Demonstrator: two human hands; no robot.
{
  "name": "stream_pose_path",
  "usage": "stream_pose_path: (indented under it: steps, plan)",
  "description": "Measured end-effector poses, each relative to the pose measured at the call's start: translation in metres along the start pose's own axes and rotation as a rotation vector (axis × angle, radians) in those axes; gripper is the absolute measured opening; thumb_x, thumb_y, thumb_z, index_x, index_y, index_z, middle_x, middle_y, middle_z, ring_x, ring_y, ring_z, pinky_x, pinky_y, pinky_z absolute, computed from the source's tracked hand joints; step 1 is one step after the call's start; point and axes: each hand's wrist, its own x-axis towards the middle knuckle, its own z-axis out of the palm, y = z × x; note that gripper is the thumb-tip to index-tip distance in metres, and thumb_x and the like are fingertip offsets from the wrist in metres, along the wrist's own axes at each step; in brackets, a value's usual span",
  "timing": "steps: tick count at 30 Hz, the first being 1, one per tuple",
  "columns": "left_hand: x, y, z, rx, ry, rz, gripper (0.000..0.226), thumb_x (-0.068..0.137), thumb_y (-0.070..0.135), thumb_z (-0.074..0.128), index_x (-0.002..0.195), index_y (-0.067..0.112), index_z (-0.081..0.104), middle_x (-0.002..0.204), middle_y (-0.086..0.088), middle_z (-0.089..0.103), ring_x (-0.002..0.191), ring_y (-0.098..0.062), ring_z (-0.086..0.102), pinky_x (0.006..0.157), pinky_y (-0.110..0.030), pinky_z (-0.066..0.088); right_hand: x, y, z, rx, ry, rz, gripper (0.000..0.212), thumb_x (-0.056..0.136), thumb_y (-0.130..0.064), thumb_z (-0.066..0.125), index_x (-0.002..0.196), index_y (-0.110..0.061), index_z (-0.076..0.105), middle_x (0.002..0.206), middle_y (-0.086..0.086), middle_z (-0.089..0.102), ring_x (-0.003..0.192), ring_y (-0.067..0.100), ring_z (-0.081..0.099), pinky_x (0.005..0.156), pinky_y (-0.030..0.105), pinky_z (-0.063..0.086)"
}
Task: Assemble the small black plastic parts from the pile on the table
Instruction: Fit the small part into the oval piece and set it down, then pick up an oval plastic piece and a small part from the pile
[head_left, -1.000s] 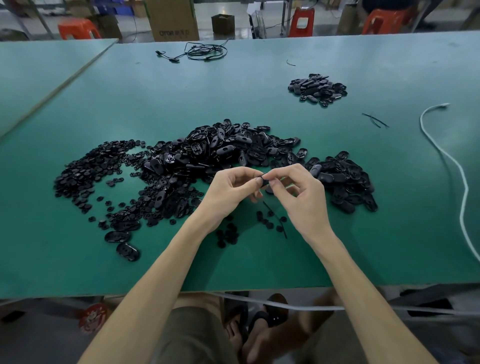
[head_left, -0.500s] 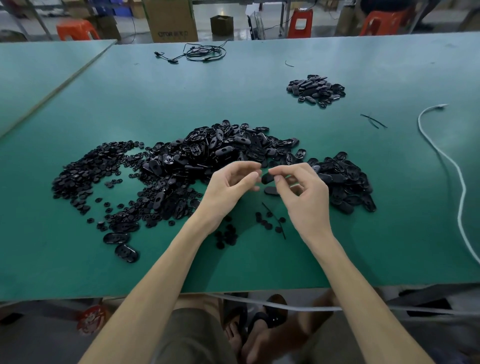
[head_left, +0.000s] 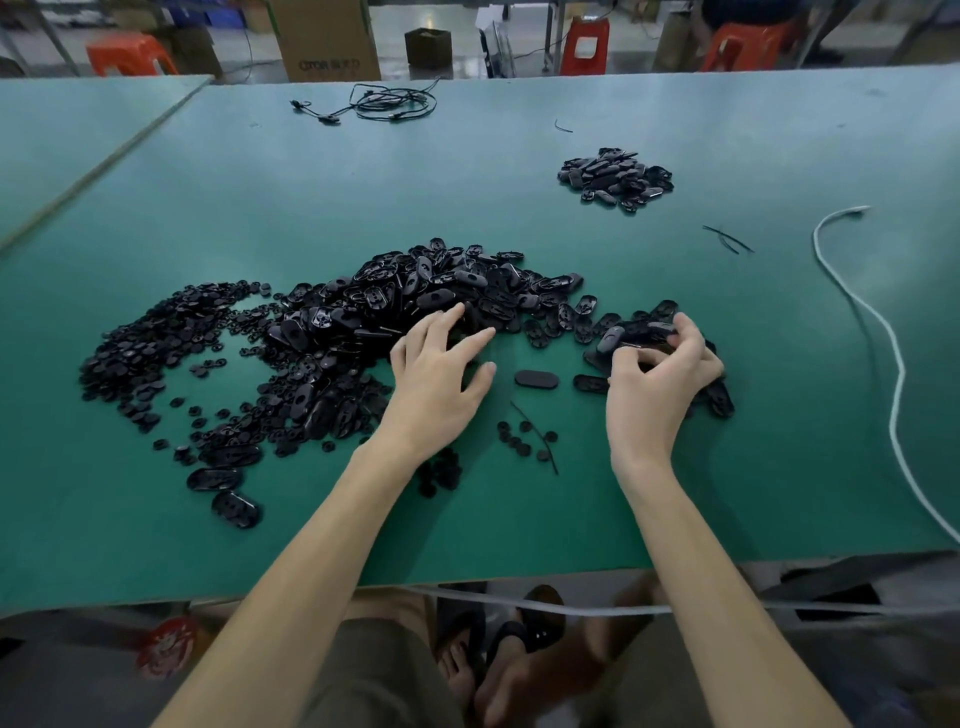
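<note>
Your left hand (head_left: 441, 384) has nothing in it. The fingers are stretched out and spread, with the tips landing on the near edge of the big pile (head_left: 415, 296) of black plastic parts. That pile sprawls across the middle of the green table (head_left: 519, 519), and towards 9 o'clock it thins out into a wide scatter of little round discs (head_left: 156, 343).

Your right hand (head_left: 660, 379) sits at the pile's 3 o'clock end. Its fingers and thumb are curled tight round a clump of oval shells (head_left: 639, 335), though I can't tell how many you've actually got hold of.

Between your two hands a loose oval (head_left: 536, 378) lies flat on the table, apart from the pile. A second oval (head_left: 589, 383) lies just beside your right thumb. At 6 o'clock from those there's a handful of stray discs (head_left: 514, 441) with a thin black strip (head_left: 535, 436) lying across them.

Further out:
- A small heap (head_left: 615, 179) of the oval pieces sits well apart from the main pile, at about 1 o'clock.
- A tangled black cable (head_left: 389, 101) is at 12 o'clock near the far edge.
- A white cord (head_left: 883, 332) snakes down the table at 3 o'clock.
- A cardboard box (head_left: 324, 39) and orange stools (head_left: 130, 54) stand on the floor behind the table.
</note>
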Motion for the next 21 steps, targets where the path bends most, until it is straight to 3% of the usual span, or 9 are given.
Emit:
stream_pose_path:
  steps: [8,16,19,21]
  plan:
    - [0.001,-0.002,0.005,0.143,-0.039,0.002,0.058,0.109,0.047,0.041,0.159,0.018,0.040,0.170,-0.008,0.025,0.158,-0.019,0.005,0.122,-0.042,0.000,-0.003,0.002,0.001,0.004,-0.011,-0.009,0.052,0.095,0.003,0.054,0.144,-0.014,0.046,0.131,0.003,0.030,0.075,-0.012,0.055,0.072,0.005,0.045]
    - [-0.002,0.003,-0.003,-0.093,0.101,-0.066,0.051,0.109,0.032,0.051,0.154,0.010,0.046,0.159,-0.002,0.044,0.151,-0.018,0.027,0.121,-0.035,0.012,-0.002,0.003,0.000,-0.005,0.018,-0.037,0.047,0.096,0.003,0.055,0.140,-0.011,0.047,0.131,0.004,0.031,0.071,-0.009,0.054,0.072,0.006,0.045]
    - [-0.003,0.003,-0.007,-0.286,0.217,-0.107,0.030,0.107,0.024,0.055,0.135,0.016,0.061,0.130,0.009,0.063,0.129,-0.010,0.051,0.117,-0.035,0.033,-0.002,0.002,-0.001,-0.011,0.010,-0.043,0.050,0.096,0.002,0.055,0.144,-0.011,0.047,0.133,0.002,0.031,0.074,-0.011,0.055,0.074,0.008,0.047]
    - [-0.003,0.003,-0.010,-0.449,0.278,-0.158,0.012,0.106,0.018,0.057,0.117,0.021,0.062,0.104,0.015,0.064,0.095,0.003,0.058,0.090,-0.020,0.049,-0.004,0.001,-0.001,-0.003,0.014,-0.068,0.049,0.097,0.002,0.054,0.143,-0.011,0.048,0.133,0.001,0.032,0.076,-0.011,0.056,0.075,0.009,0.047]
